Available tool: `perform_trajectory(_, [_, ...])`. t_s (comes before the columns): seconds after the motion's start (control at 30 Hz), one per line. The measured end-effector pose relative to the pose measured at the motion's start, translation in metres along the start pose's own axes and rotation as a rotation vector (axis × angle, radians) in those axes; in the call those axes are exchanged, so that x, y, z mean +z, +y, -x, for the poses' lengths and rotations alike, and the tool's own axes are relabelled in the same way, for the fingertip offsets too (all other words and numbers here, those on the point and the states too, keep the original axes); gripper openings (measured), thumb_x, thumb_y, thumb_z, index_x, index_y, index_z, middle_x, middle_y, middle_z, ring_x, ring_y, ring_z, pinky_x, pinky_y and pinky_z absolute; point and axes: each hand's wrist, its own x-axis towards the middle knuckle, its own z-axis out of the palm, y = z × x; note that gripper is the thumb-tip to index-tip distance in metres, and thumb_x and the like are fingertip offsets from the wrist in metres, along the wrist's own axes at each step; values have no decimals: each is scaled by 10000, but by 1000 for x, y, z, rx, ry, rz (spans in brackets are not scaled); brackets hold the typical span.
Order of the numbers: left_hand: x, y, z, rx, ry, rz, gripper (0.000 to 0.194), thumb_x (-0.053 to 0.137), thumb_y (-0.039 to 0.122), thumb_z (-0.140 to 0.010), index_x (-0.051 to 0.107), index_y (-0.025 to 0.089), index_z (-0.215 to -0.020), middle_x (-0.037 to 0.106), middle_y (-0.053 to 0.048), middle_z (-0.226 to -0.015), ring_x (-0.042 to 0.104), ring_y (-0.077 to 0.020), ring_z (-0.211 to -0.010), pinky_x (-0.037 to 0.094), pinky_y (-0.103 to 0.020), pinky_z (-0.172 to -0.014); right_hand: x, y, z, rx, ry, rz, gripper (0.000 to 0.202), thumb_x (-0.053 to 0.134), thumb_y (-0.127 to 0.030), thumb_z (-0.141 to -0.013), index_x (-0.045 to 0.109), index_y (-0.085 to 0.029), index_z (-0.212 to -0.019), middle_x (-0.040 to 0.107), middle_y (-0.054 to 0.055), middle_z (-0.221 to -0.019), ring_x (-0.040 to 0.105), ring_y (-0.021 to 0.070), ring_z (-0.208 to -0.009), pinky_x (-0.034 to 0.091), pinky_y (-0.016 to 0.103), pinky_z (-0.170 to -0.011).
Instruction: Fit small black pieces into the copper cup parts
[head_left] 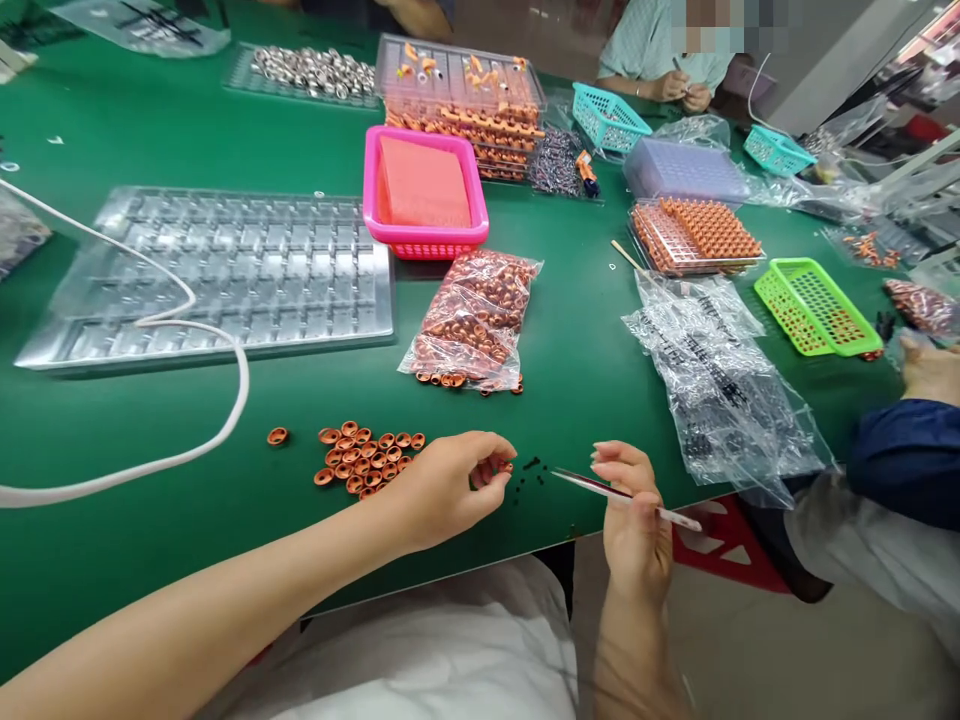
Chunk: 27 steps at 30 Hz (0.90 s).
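Observation:
Over the table's front edge, my right hand (636,525) grips a pair of tweezers (596,486), whose tips point left. My left hand (442,487) is closed in a pinch on a small copper-coloured cup (506,467), mostly hidden by the fingers. Between the two hands lie several tiny black pieces (532,475) on the green table (300,550). A loose group of copper-coloured cups (364,455) sits beside my left wrist, partly covered by it, with a single cup (277,436) apart to the left. Nothing shows between the tweezer tips.
Beyond my hands lies a clear bag of copper cups (480,320). A pink basket (367,190), a clear moulded tray (217,265) and a white cable (244,380) are further left. Plastic bags (720,390) and a green basket (814,300) lie right, near a co-worker's sleeve (911,460).

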Motion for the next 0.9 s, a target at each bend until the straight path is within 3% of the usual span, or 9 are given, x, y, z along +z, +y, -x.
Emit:
perform_trajectory(0.1, [0,-1,0,14,-4,91,324,522,227,-907,721,152,-1151,734,-46,-893,683,-142,-744,542,-235,-686,0,7,2,81,-42,3,488,284,-534,-1055,677,-244,-1048,602,69,-975,623,205,-871,552,387,-717])
perform_trajectory(0.17, [-3,-2,0,7,-25,109,330,492,256,-940,740,167,-1138,732,-56,-915,687,-152,-771,542,-246,-692,-2,11,3,115,-72,-31,455,302,-511,-1059,665,-237,-1059,607,56,-932,632,179,-767,564,364,-646])
perform_trajectory(0.37, [-6,-8,-1,-154,-107,312,323,506,366,-968,687,157,-1136,741,-54,-875,712,-173,-751,589,-272,-685,-5,7,5,277,-64,16,142,622,-336,-969,660,-200,-985,655,39,-1000,734,165,-801,639,335,-745])
perform_trajectory(0.5, [-4,-14,-4,-204,-124,419,261,540,357,-942,657,159,-1065,742,-69,-905,739,-199,-824,620,-310,-735,-4,2,9,362,-63,103,165,694,-295,-922,676,-192,-1049,740,57,-949,766,196,-839,654,324,-761])
perform_trajectory(0.7, [-6,-17,-5,-218,-137,487,200,557,317,-939,628,171,-1057,738,-79,-999,743,-199,-886,633,-335,-786,-4,5,13,169,-42,156,97,687,-195,-909,696,-220,-1002,739,66,-1039,727,205,-987,639,355,-843])
perform_trajectory(0.9, [-7,-17,-7,-199,-148,505,251,523,332,-968,633,162,-1115,739,-86,-1051,733,-181,-885,640,-316,-786,-5,7,6,37,-131,201,151,658,-138,-910,665,-234,-1026,735,57,-984,722,206,-941,633,375,-807])
